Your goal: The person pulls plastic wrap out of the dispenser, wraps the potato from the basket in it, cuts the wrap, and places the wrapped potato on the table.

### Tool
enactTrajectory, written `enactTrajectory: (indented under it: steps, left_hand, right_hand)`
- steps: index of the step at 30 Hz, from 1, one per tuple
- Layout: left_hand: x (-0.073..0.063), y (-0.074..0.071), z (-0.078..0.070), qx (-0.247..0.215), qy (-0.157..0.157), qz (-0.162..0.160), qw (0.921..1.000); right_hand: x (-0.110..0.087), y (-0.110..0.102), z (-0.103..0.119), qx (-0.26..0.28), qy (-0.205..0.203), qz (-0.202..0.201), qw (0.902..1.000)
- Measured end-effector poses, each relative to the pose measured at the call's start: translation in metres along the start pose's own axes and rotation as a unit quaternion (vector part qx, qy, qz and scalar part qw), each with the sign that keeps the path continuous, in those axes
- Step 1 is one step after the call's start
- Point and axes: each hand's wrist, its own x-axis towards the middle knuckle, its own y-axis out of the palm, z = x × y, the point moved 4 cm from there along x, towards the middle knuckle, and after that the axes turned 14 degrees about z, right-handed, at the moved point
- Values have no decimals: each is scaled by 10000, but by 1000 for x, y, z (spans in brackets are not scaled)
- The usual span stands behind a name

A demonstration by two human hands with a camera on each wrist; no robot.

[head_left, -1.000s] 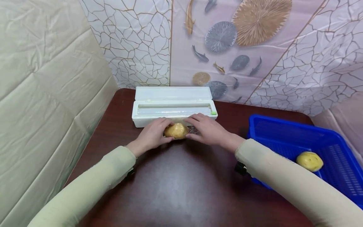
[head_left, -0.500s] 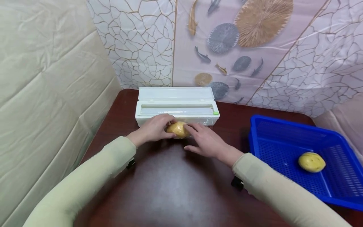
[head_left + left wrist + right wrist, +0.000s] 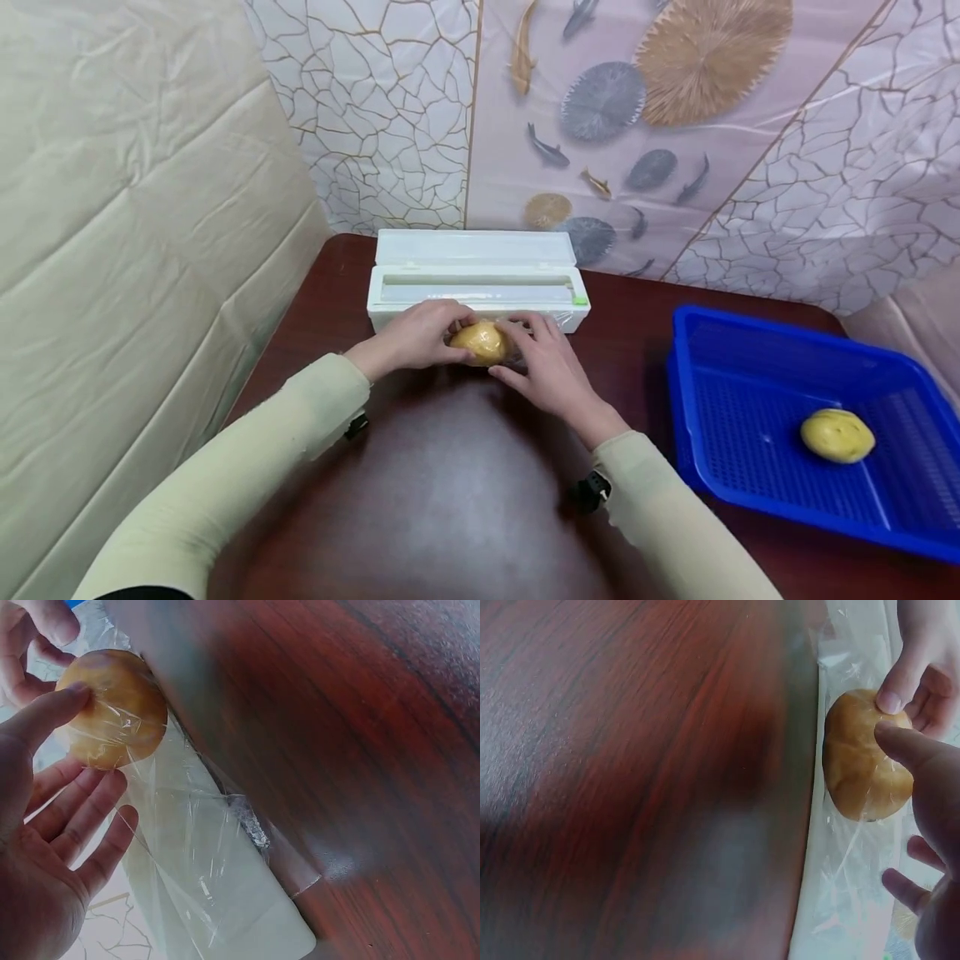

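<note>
A potato (image 3: 480,343) covered in clear plastic wrap lies against the front of the white cling film box (image 3: 472,248). My left hand (image 3: 420,337) holds it from the left, thumb on the near side and fingers on the far side. Around its right end my right hand (image 3: 551,367) is spread, with thumb and fingers apart. In the right wrist view the right thumb (image 3: 904,742) overlaps the potato beside the left thumb. Loose clear film (image 3: 202,847) stretches along the box front in the left wrist view.
The box lid stands raised at the back, with a film roll (image 3: 480,293) inside and a green slider (image 3: 580,301) at its right end. To the right, a blue plastic basket (image 3: 686,400) contains an unwrapped potato (image 3: 837,436). Patterned walls border the brown table (image 3: 450,500).
My right hand drew in to the potato, its index finger overlapping it, then shifted back round its right end. My left hand keeps hold of the potato. The whole view has drifted slightly.
</note>
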Motion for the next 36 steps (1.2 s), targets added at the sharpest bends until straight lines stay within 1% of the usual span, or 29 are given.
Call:
enactTrajectory:
  steps: [4, 7, 11, 15, 18, 20, 22, 24, 26, 29, 31, 33, 36]
  left_hand:
    - [1, 0, 0, -75, -21, 21, 10000]
    - [-1, 1, 0, -136, -67, -26, 9999]
    - [-1, 5, -2, -227, -192, -145, 9995]
    - [-3, 11, -3, -344, -266, -383, 9983]
    - [-8, 14, -2, -354, -311, -668, 9967]
    - [-12, 16, -2, -280, -344, -884, 9951]
    - [-17, 17, -2, -133, -362, -1089, 9933]
    - [-20, 19, -5, 25, -335, -1210, 9921]
    - [-22, 22, -8, 276, -261, -1243, 9915]
    - [-21, 27, -13, 804, -132, -1237, 9890]
    - [-20, 31, -16, 1192, -86, -1292, 9844]
    - [-19, 35, -17, 1523, -96, -1408, 9782]
    - [-17, 38, -17, 1842, -164, -1581, 9700]
  right_hand:
    - [2, 8, -6, 29, -121, -240, 9996]
    - [5, 15, -8, 35, -183, -328, 9993]
    - [8, 22, -11, 100, -77, -393, 9991]
    - [11, 25, -14, 75, -6, -515, 9986]
    - [15, 26, -14, 26, -4, -554, 9985]
    - [17, 25, -13, -8, -24, -544, 9985]
    - [18, 24, -12, -27, -25, -515, 9987]
    - [19, 22, -11, -33, -9, -481, 9988]
    - [20, 20, -11, 24, 35, -469, 9989]
    - [20, 17, -11, 227, 143, -459, 9986]
    - [19, 14, -12, 440, 207, -455, 9978]
    - [19, 12, -12, 639, 246, -424, 9968]
    - [18, 10, -11, 848, 267, -378, 9953]
